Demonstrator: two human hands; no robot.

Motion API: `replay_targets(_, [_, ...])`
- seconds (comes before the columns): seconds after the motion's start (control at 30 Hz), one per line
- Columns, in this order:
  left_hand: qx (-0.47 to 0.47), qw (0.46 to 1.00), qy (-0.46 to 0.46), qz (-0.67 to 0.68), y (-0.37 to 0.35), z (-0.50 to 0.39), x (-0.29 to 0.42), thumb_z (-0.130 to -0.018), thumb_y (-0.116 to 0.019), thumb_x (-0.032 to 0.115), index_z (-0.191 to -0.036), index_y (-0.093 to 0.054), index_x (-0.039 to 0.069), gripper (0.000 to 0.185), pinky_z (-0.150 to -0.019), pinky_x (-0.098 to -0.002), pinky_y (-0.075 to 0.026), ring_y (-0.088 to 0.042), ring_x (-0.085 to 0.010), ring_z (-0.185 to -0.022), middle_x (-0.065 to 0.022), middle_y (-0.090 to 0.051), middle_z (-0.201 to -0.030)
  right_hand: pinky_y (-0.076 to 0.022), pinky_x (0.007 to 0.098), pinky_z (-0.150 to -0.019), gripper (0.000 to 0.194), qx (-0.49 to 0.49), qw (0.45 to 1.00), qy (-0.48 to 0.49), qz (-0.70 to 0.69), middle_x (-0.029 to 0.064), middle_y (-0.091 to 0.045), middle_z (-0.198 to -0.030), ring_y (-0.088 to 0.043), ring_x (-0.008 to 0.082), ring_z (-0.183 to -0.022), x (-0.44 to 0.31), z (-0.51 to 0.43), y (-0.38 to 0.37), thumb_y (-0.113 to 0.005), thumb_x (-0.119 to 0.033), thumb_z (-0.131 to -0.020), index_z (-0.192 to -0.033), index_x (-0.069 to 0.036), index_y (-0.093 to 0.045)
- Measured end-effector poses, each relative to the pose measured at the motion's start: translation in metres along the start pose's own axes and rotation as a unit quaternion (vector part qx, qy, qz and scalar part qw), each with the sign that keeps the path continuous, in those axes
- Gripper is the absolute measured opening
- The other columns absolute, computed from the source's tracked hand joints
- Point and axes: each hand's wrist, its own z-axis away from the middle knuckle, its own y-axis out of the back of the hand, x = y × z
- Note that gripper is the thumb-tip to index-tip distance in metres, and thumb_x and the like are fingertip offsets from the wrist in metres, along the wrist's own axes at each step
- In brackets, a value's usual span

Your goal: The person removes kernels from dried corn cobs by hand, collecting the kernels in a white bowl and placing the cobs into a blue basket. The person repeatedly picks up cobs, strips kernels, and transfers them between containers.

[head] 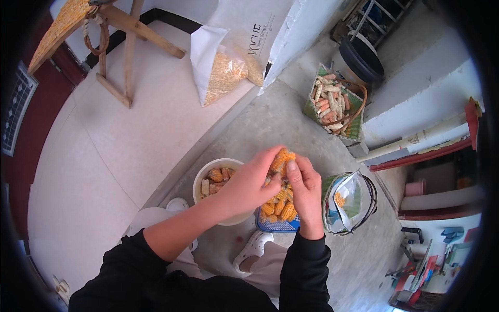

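Note:
My two hands meet around one dried corn cob [283,160] with yellow kernels on it. My left hand [260,177] grips it from the left, and my right hand [303,181] holds its right side with the thumb pressed on the kernels. Below the hands is a blue plastic basket [277,227] heaped with dried corn ears [278,206], partly covered by my hands. To the left stands a round cream-coloured bucket [198,177] with cobs and pieces of corn [216,180] inside; my left forearm hides part of it.
A woven bag of bare cobs [330,101] stands ahead right, beside a dark-rimmed bucket [360,58]. Right of the basket sits a bag [339,226] with kernels inside. A clear sack of kernels [226,74] leans by the wall, past a raised floor edge [202,144]. A wooden stand [130,46] is upper left.

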Motion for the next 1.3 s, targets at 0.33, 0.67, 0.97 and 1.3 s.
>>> replay_targets(0.33, [-0.016, 0.999, 0.031, -0.008, 0.005, 0.005, -0.012, -0.089, -0.05, 0.007, -0.134, -0.035, 0.001, 0.047, -0.09, -0.0371, -0.045, -0.056, -0.0327, -0.107, -0.0217, -0.051, -0.121, -0.0453, 0.0271, -0.067, 0.029, -0.006, 0.999, -0.012, 0.051, 0.0073, -0.055, -0.083, -0.054, 0.0137, -0.073, 0.005, 0.0, -0.008, -0.065, -0.018, -0.087, -0.108, 0.002, -0.062])
replay_targets(0.67, [-0.042, 0.994, 0.099, -0.002, 0.017, 0.004, -0.017, -0.091, -0.044, 0.009, -0.133, -0.035, -0.001, 0.044, -0.093, -0.0364, -0.043, -0.056, -0.0274, -0.106, -0.0191, -0.055, -0.113, -0.0464, 0.0433, -0.064, 0.035, 0.03, 0.996, 0.002, 0.078, 0.0231, -0.056, -0.081, -0.058, 0.0394, -0.072, 0.01, -0.006, -0.028, -0.065, -0.029, -0.083, -0.082, 0.006, -0.059])
replay_targets(0.97, [-0.09, 0.988, 0.101, -0.072, 0.026, 0.017, -0.026, -0.093, -0.034, 0.007, -0.132, -0.037, -0.003, 0.04, -0.096, -0.0282, -0.037, -0.047, -0.0176, -0.108, -0.0113, -0.051, -0.117, -0.0495, 0.0441, -0.076, 0.035, 0.004, 0.989, -0.056, 0.139, 0.0258, -0.055, -0.097, -0.06, 0.0407, -0.085, 0.016, 0.005, -0.047, -0.063, -0.026, -0.084, -0.091, 0.007, -0.057])
replay_targets(1.3, [-0.045, 0.996, 0.074, 0.036, 0.007, 0.002, -0.007, -0.094, -0.048, 0.01, -0.132, -0.042, -0.002, 0.04, -0.098, -0.0309, -0.039, -0.051, -0.0189, -0.114, -0.0133, -0.052, -0.124, -0.0503, 0.0268, -0.057, 0.032, 0.007, 0.97, -0.115, -0.214, 0.0092, -0.064, -0.073, -0.063, 0.0122, -0.065, 0.011, 0.0, -0.007, -0.059, -0.024, -0.09, -0.096, 0.007, -0.058])
